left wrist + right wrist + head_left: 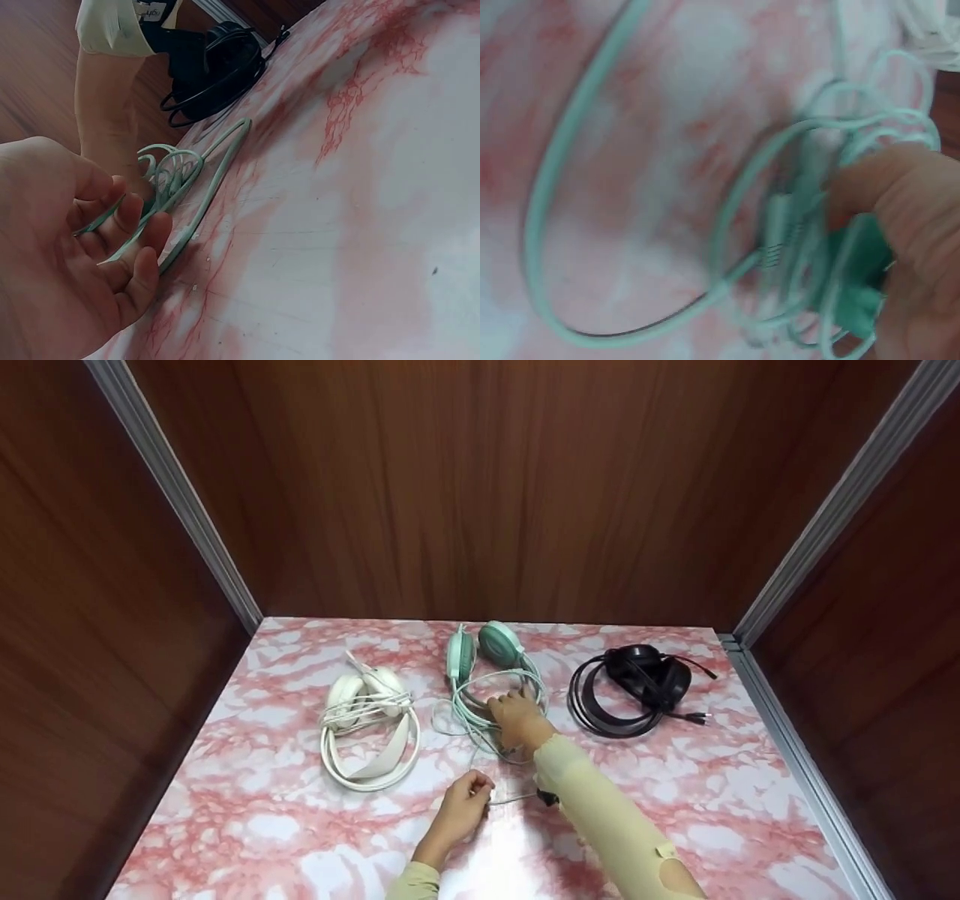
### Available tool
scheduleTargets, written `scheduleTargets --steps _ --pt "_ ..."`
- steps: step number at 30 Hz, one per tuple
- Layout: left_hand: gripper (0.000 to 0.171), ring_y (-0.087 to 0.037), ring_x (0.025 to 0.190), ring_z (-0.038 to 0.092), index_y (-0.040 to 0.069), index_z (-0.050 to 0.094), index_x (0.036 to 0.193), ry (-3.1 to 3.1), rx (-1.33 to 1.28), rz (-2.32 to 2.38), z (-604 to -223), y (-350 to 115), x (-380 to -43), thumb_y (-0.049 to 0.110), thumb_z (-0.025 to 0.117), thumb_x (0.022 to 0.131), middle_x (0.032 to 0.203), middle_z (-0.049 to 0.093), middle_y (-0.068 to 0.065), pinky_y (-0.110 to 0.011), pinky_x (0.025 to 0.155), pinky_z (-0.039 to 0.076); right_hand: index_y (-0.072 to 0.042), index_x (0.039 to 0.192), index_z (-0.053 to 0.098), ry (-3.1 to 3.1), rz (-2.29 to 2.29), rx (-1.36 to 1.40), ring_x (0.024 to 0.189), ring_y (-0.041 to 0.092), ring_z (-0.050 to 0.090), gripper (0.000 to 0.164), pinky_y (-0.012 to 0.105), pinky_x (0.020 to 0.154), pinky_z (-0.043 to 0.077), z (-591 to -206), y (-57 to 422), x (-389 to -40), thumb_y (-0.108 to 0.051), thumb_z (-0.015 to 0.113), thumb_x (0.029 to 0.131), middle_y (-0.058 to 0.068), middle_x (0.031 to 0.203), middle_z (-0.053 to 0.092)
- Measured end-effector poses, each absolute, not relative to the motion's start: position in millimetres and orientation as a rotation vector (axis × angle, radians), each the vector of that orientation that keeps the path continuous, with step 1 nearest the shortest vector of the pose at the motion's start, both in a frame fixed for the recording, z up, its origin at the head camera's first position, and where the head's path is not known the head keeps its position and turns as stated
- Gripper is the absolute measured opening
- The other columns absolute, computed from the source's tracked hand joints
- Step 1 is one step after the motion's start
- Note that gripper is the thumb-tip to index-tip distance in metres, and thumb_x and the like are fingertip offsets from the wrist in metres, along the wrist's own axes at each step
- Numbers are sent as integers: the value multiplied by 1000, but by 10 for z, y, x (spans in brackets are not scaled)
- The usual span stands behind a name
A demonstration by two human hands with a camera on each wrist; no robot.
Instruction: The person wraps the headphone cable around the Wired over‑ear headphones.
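Mint-green headphones (460, 655) lie at the back middle of the table, ear cups toward the back wall, with their pale green cable (463, 712) looped over the headband. My right hand (519, 720) reaches onto the headband side and grips the gathered cable loops. In the right wrist view its fingers (919, 202) bend over the coils, next to a ribbed cable plug (774, 232); that view is blurred. Nearer the front, my left hand (463, 806) has curled fingers around a stretch of the same cable, which runs between thumb and fingers in the left wrist view.
White headphones (371, 727), wrapped in their own cable, lie to the left. On the right are black headphones (637, 682) with coiled cable and plugs. Brown wood panels (480, 495) with metal edge strips enclose the back and sides of the red-and-white marbled table (277, 825).
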State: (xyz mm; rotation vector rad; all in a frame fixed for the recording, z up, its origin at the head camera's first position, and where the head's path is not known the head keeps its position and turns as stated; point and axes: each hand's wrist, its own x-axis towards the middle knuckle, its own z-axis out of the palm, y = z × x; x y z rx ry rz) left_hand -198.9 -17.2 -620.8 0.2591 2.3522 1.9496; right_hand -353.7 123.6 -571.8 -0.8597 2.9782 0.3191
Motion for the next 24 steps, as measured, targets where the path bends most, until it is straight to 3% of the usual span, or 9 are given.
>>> scheduleTargets --steps 3,8,11,16,19,24 --pt "11 -34 65 61 -2 59 96 2341 276 1962 -6200 -184 -1990 7 53 99 76 58 -12 -25 53 50 -12 99 58 2993 262 -965 92 28 61 37 47 96 36 -5685 1308 -3536 -20 79 68 5 90 66" --pt "13 -27 67 61 -5 59 98 2337 281 1941 -6097 -253 -1954 4 50 100 81 58 -15 -30 59 52 -12 81 58 3112 -424 -1026 64 21 56 21 40 66 47 -5467 1395 -3539 -16 76 71 -1 68 56" --pt "12 -25 70 61 -3 59 98 2306 278 1966 -5921 -327 -1882 2 48 100 82 57 -17 -38 64 54 -11 81 63 3078 -1078 -760 59 16 52 18 35 55 46 -5199 1422 -3515 -21 78 78 -3 66 55" --pt "12 -33 77 61 -5 58 98 2246 267 2047 -5689 -475 -1742 -1 47 99 84 56 -17 -51 73 53 -6 76 65 2562 -2175 -200 58 12 48 21 25 54 42 -4926 1612 -3405 -21 76 85 -2 65 53" --pt "11 -33 78 60 -7 58 98 2297 254 2072 -5626 -574 -1674 -2 48 98 85 57 -18 -46 72 54 -10 72 63 2028 -2548 -29 50 11 44 27 23 48 40 -4948 1799 -3217 -24 64 94 -2 59 50" --pt "7 -28 82 56 -3 60 97 2622 157 2108 -5491 -698 -1719 -5 55 93 92 58 -18 -32 71 47 -14 72 61 1177 -2670 -351 44 10 20 41 23 49 26 -5137 2028 -2856 -39 47 102 -6 50 42"
